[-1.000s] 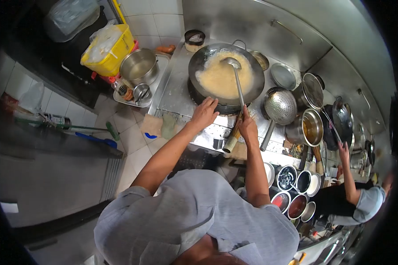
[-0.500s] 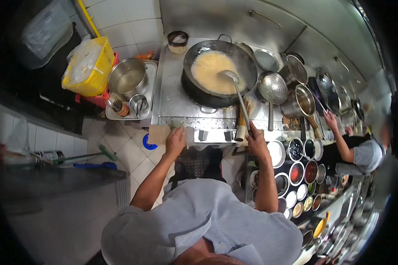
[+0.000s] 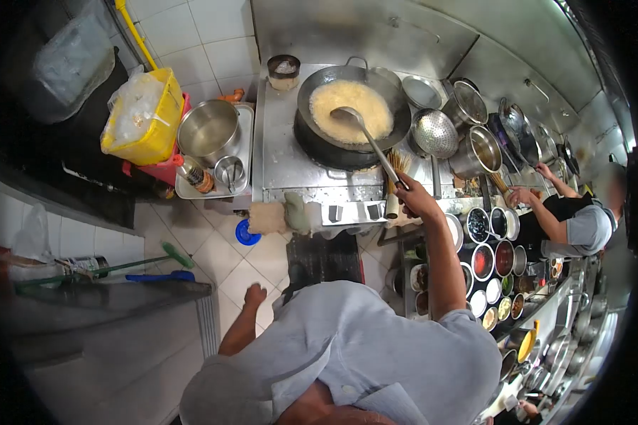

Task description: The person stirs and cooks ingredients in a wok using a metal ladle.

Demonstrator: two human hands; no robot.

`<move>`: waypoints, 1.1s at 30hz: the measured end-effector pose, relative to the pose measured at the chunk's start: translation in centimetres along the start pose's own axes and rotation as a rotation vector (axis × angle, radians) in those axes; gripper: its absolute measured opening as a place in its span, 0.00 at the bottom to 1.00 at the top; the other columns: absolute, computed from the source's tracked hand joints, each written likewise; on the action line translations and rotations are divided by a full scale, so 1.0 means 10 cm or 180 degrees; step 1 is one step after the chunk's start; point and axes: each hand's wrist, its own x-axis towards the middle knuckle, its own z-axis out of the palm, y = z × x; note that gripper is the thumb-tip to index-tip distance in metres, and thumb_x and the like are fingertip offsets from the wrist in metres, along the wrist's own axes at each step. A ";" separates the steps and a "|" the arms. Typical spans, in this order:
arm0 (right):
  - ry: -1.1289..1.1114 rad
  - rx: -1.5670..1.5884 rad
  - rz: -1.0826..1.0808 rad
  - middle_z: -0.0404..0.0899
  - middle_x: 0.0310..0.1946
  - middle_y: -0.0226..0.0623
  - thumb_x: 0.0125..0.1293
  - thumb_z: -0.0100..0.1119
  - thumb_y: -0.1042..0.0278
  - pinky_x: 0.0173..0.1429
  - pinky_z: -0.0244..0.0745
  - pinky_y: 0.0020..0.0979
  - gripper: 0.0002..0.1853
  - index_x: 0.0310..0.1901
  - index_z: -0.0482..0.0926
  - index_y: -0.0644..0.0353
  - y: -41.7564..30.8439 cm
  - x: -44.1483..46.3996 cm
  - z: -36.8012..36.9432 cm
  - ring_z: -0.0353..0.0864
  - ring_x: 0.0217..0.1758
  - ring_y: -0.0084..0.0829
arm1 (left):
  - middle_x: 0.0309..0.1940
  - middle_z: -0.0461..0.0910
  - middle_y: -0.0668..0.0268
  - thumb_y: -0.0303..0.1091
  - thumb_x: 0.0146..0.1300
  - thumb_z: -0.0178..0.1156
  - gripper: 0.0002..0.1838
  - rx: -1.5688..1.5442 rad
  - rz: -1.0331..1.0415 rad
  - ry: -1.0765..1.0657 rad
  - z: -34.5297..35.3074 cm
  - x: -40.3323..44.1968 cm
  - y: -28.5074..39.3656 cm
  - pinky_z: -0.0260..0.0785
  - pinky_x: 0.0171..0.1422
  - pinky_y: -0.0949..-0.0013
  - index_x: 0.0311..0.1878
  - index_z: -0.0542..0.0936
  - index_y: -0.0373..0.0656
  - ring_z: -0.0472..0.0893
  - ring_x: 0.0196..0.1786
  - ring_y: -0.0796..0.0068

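My right hand (image 3: 418, 198) is closed around the end of a long-handled ladle (image 3: 373, 144). The ladle's bowl rests in the pale, foamy liquid (image 3: 354, 99) that fills much of a big black wok (image 3: 400, 117) on the steel stove. My left hand (image 3: 256, 294) hangs low by my side over the tiled floor, fingers curled, with nothing visible in them. Folded cloths (image 3: 269, 217) lie over the stove's front edge, some way ahead of that hand. Below the ladle handle stands a bamboo wok brush (image 3: 393, 202).
Left of the stove, a tray (image 3: 247, 152) holds a steel pot (image 3: 209, 131), a small cup and a bottle. A perforated strainer (image 3: 434, 132) and several pans sit to the right. Bowls of ingredients (image 3: 483, 261) line the right side, near a co-worker (image 3: 581, 227).
My left hand has left the cloths at the stove edge and dropped back to my side. The ladle's bowl has shifted left in the wok, my right hand moving slightly forward.
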 end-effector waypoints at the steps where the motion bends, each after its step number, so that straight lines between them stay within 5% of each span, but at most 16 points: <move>1: 0.0022 -0.0025 0.0017 0.69 0.30 0.27 0.72 0.56 0.72 0.21 0.65 0.30 0.35 0.80 0.61 0.49 -0.06 0.06 0.04 0.68 0.20 0.21 | 0.45 0.85 0.42 0.46 0.61 0.62 0.19 0.0109 -0.0178 -0.0030 0.14 -0.12 -0.14 0.78 0.58 0.45 0.43 0.83 0.37 0.85 0.52 0.39; 3: 0.0105 -0.0064 -0.0121 0.69 0.28 0.27 0.73 0.57 0.71 0.20 0.64 0.29 0.35 0.80 0.61 0.47 -0.07 0.28 0.13 0.68 0.19 0.20 | 0.43 0.87 0.46 0.46 0.60 0.62 0.19 0.0537 -0.0349 -0.0609 0.41 -0.24 -0.36 0.79 0.57 0.48 0.41 0.86 0.38 0.86 0.51 0.42; 6: 0.0171 -0.0119 -0.0398 0.70 0.27 0.28 0.74 0.58 0.69 0.21 0.62 0.29 0.34 0.80 0.62 0.46 -0.14 0.46 0.20 0.67 0.19 0.20 | 0.31 0.88 0.53 0.47 0.57 0.62 0.16 0.0812 0.0485 -0.1348 0.52 -0.38 -0.51 0.80 0.45 0.48 0.30 0.88 0.44 0.88 0.36 0.52; 8: 0.0358 -0.0638 -0.0705 0.78 0.33 0.34 0.72 0.60 0.68 0.28 0.72 0.32 0.35 0.80 0.62 0.47 0.07 0.87 0.23 0.74 0.24 0.26 | 0.31 0.88 0.53 0.47 0.57 0.63 0.15 0.0961 0.0783 -0.1473 0.47 -0.35 -0.45 0.80 0.44 0.48 0.30 0.87 0.44 0.87 0.36 0.52; 12: 0.0991 -0.1037 -0.0823 0.84 0.50 0.62 0.68 0.54 0.66 0.54 0.82 0.54 0.33 0.76 0.66 0.50 0.35 1.40 0.44 0.88 0.50 0.56 | 0.31 0.88 0.53 0.46 0.57 0.64 0.14 0.1426 0.1326 -0.1484 0.26 -0.15 -0.27 0.80 0.42 0.48 0.30 0.87 0.45 0.87 0.34 0.51; 16: 0.1263 -0.1896 -0.0632 0.87 0.39 0.59 0.70 0.47 0.69 0.47 0.84 0.54 0.32 0.77 0.65 0.49 0.21 1.25 0.44 0.89 0.40 0.57 | 0.30 0.88 0.53 0.45 0.57 0.64 0.13 0.2173 0.2117 -0.1055 0.02 0.13 -0.03 0.79 0.40 0.48 0.30 0.87 0.45 0.86 0.33 0.50; 17: 0.1356 -0.2036 -0.0690 0.87 0.35 0.57 0.71 0.48 0.67 0.43 0.84 0.54 0.33 0.78 0.63 0.48 0.27 1.26 0.44 0.89 0.36 0.56 | 0.30 0.87 0.53 0.45 0.57 0.65 0.13 0.2150 0.2075 -0.0843 -0.01 0.21 0.05 0.79 0.39 0.48 0.30 0.87 0.45 0.86 0.33 0.50; 18: 0.1445 -0.2129 -0.0779 0.86 0.34 0.57 0.71 0.46 0.68 0.41 0.84 0.54 0.33 0.79 0.62 0.48 0.34 1.25 0.42 0.89 0.35 0.56 | 0.30 0.87 0.53 0.43 0.59 0.65 0.12 0.1209 0.1270 -0.0545 0.07 0.33 0.12 0.79 0.39 0.49 0.30 0.86 0.44 0.86 0.32 0.50; 20: 0.1559 -0.2107 -0.0907 0.86 0.32 0.57 0.73 0.44 0.69 0.41 0.84 0.55 0.32 0.79 0.62 0.49 0.47 1.17 0.35 0.88 0.34 0.56 | 0.29 0.87 0.54 0.38 0.62 0.65 0.10 -0.1492 0.0209 0.0620 0.09 0.39 0.52 0.80 0.40 0.53 0.29 0.84 0.42 0.85 0.31 0.50; 23: 0.1517 -0.1957 -0.0894 0.85 0.33 0.58 0.74 0.43 0.69 0.39 0.82 0.55 0.32 0.79 0.61 0.48 0.69 1.05 0.24 0.87 0.35 0.56 | 0.26 0.83 0.50 0.38 0.69 0.62 0.15 -0.0272 0.0541 0.2187 -0.28 0.56 1.25 0.76 0.39 0.53 0.28 0.79 0.37 0.82 0.30 0.48; 26: 0.1549 -0.1771 -0.0983 0.85 0.34 0.59 0.75 0.42 0.68 0.39 0.80 0.56 0.32 0.80 0.59 0.49 0.92 0.97 0.17 0.87 0.36 0.58 | 0.25 0.80 0.47 0.39 0.73 0.60 0.19 -0.0439 0.1416 0.2484 -0.79 0.45 2.57 0.72 0.39 0.52 0.28 0.76 0.34 0.79 0.29 0.46; 28: 0.1350 -0.1468 -0.0683 0.85 0.33 0.60 0.72 0.44 0.69 0.43 0.81 0.56 0.35 0.80 0.59 0.36 0.85 0.68 0.04 0.87 0.36 0.59 | 0.26 0.79 0.45 0.40 0.74 0.60 0.20 -0.0310 0.1494 0.2218 -1.02 0.53 3.20 0.69 0.40 0.46 0.30 0.77 0.33 0.79 0.31 0.42; 33: 0.0896 -0.1184 -0.0398 0.85 0.39 0.60 0.68 0.48 0.71 0.46 0.80 0.54 0.37 0.80 0.60 0.37 0.79 0.16 -0.21 0.88 0.41 0.57 | 0.45 0.83 0.45 0.39 0.76 0.58 0.17 -0.0551 0.2744 0.2145 -1.26 0.77 4.64 0.72 0.56 0.49 0.46 0.83 0.31 0.81 0.48 0.42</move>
